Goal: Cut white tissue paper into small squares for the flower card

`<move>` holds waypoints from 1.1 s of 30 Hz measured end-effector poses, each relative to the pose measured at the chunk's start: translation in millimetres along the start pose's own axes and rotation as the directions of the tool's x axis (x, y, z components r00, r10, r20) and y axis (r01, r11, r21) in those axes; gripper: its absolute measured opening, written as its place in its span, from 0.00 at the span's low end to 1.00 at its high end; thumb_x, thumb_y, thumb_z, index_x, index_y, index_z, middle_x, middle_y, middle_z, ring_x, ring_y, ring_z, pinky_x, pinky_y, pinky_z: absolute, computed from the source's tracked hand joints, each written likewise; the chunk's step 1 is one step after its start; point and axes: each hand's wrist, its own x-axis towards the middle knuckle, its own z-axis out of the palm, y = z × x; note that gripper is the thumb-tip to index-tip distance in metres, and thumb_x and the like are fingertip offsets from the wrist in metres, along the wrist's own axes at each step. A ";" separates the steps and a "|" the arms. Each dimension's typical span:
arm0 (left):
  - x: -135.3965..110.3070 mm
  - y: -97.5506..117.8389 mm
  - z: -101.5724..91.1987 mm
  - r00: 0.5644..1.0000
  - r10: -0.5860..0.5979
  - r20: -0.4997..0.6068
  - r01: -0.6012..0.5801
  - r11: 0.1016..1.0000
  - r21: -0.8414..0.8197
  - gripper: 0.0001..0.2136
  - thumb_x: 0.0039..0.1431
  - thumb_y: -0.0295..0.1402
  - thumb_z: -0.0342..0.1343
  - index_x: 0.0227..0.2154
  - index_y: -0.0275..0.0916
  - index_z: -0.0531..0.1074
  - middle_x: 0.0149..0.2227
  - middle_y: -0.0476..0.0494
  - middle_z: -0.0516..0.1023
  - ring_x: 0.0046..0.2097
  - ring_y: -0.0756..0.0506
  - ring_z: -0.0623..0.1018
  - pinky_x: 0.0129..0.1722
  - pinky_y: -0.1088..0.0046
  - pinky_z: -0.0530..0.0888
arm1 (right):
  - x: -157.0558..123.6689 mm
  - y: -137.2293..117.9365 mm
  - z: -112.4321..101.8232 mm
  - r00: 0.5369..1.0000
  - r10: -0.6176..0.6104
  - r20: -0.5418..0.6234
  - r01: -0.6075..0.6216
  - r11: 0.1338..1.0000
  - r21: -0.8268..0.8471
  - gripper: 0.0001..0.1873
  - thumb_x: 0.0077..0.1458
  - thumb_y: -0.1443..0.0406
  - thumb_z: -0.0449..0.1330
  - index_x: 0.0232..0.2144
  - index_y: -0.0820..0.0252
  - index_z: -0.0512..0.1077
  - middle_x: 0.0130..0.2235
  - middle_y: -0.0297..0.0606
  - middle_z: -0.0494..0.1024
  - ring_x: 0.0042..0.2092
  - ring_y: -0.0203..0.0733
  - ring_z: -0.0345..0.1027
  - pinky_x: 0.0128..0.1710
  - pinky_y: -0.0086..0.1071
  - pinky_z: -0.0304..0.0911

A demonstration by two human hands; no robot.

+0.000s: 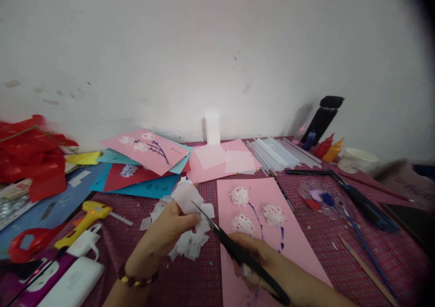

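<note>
Between the thumb and fingers of my left hand [176,225] is a piece of white paper [186,198], held up over a heap of white paper scraps [193,248]. My right hand [253,255] grips black-handled scissors [234,248], their blades pointing up and left toward the paper. Whether the blades touch the paper, I cannot tell. Beneath my right hand lies a pink sheet [295,252] carrying white puffed flowers [274,215] with red specks and dark blue painted stems.
At the left are a yellow glue gun [84,221], a power strip [44,275] and a red plastic bag [34,153]. Finished flower cards [159,162] and glue sticks [277,153] lie at the back. Paint bottles [331,150], a white cup [356,161] and a paintbrush [367,248] are at right.
</note>
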 end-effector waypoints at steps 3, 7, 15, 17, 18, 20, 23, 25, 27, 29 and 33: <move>-0.2 -3.3 4.2 0.998 -0.015 0.054 0.016 1.000 -0.007 0.09 0.43 0.27 0.65 0.31 0.39 0.76 0.26 0.47 0.76 0.23 0.50 0.72 0.22 0.76 0.68 | 0.1 -1.1 0.4 1.000 0.002 -0.004 -0.002 1.000 0.003 0.25 0.53 0.47 0.61 0.42 0.62 0.67 0.29 0.29 0.58 0.27 0.31 0.48 0.25 0.25 0.48; 0.0 -4.6 6.5 0.999 -0.012 0.043 0.014 0.999 -0.035 0.16 0.43 0.27 0.67 0.37 0.40 0.76 0.28 0.48 0.76 0.25 0.50 0.72 0.22 0.77 0.68 | -0.8 -5.8 0.6 1.000 0.007 -0.004 -0.007 1.000 -0.027 0.29 0.53 0.45 0.60 0.44 0.62 0.67 0.30 0.29 0.57 0.29 0.33 0.48 0.27 0.27 0.49; 3.8 5.8 8.1 0.982 -0.039 -0.185 0.021 0.995 -0.100 0.13 0.43 0.28 0.67 0.34 0.37 0.74 0.30 0.48 0.79 0.26 0.50 0.75 0.23 0.77 0.71 | -3.8 -5.0 1.0 0.999 0.037 0.001 -0.037 0.999 0.018 0.29 0.53 0.45 0.61 0.46 0.61 0.66 0.32 0.32 0.60 0.31 0.34 0.51 0.29 0.27 0.51; 4.1 13.4 8.4 0.965 0.002 -0.263 -0.050 0.983 -0.175 0.15 0.41 0.28 0.68 0.34 0.37 0.73 0.32 0.48 0.80 0.28 0.50 0.76 0.25 0.77 0.72 | -5.4 -1.0 -0.4 1.000 0.019 0.019 -0.021 0.998 0.062 0.28 0.54 0.45 0.60 0.44 0.62 0.66 0.32 0.33 0.62 0.31 0.34 0.53 0.29 0.27 0.52; 3.9 17.8 7.5 0.955 0.026 -0.294 -0.091 0.974 -0.210 0.15 0.40 0.27 0.68 0.34 0.37 0.73 0.32 0.49 0.80 0.28 0.50 0.77 0.26 0.78 0.72 | -6.0 1.0 -1.3 0.999 0.017 0.030 -0.019 0.995 0.096 0.27 0.54 0.45 0.60 0.43 0.62 0.66 0.32 0.33 0.63 0.30 0.33 0.55 0.28 0.27 0.53; 2.8 26.3 3.2 0.944 0.059 -0.326 -0.149 0.954 -0.259 0.17 0.39 0.25 0.68 0.35 0.38 0.73 0.32 0.50 0.80 0.29 0.50 0.77 0.28 0.77 0.74 | -6.7 4.1 -3.4 0.999 0.012 0.030 -0.017 0.986 0.166 0.26 0.56 0.46 0.58 0.42 0.63 0.66 0.32 0.34 0.64 0.29 0.32 0.57 0.28 0.26 0.54; 0.5 33.3 -7.7 0.957 0.067 -0.281 -0.150 0.947 -0.285 0.22 0.42 0.22 0.66 0.43 0.40 0.72 0.35 0.49 0.81 0.34 0.48 0.79 0.34 0.75 0.75 | -6.6 5.4 -5.6 1.000 -0.016 0.003 0.015 0.967 0.253 0.26 0.55 0.46 0.59 0.41 0.63 0.66 0.31 0.34 0.66 0.28 0.31 0.59 0.26 0.25 0.54; -0.4 32.4 -14.4 0.970 0.062 -0.233 -0.126 0.954 -0.272 0.23 0.45 0.22 0.65 0.47 0.40 0.71 0.38 0.47 0.81 0.38 0.47 0.80 0.37 0.73 0.75 | -6.5 3.8 -5.9 0.999 -0.032 0.019 0.025 0.962 0.271 0.26 0.55 0.45 0.59 0.39 0.63 0.66 0.31 0.35 0.67 0.27 0.31 0.60 0.26 0.25 0.54; -0.4 28.1 -18.1 0.979 0.062 -0.192 -0.108 0.964 -0.244 0.23 0.47 0.22 0.64 0.48 0.40 0.71 0.40 0.45 0.81 0.39 0.46 0.80 0.40 0.72 0.75 | -6.7 1.1 -5.3 0.998 -0.031 0.062 0.014 0.966 0.259 0.28 0.53 0.44 0.60 0.39 0.64 0.66 0.32 0.36 0.68 0.27 0.31 0.60 0.26 0.25 0.55; 0.0 22.4 -18.5 0.986 0.055 -0.159 -0.088 0.973 -0.214 0.22 0.48 0.22 0.64 0.48 0.39 0.70 0.41 0.44 0.81 0.39 0.46 0.80 0.40 0.71 0.75 | -6.9 -1.5 -4.3 0.996 -0.022 0.092 0.001 0.975 0.224 0.30 0.51 0.43 0.61 0.40 0.64 0.66 0.31 0.36 0.68 0.27 0.31 0.60 0.25 0.25 0.56; 0.7 12.3 -14.0 0.994 0.013 -0.107 -0.032 0.984 -0.173 0.23 0.47 0.24 0.65 0.48 0.38 0.69 0.42 0.42 0.80 0.38 0.43 0.80 0.39 0.67 0.76 | -7.3 -3.2 -2.8 0.996 0.018 0.089 -0.035 0.982 0.187 0.32 0.51 0.42 0.60 0.39 0.65 0.64 0.30 0.36 0.67 0.26 0.31 0.61 0.25 0.25 0.56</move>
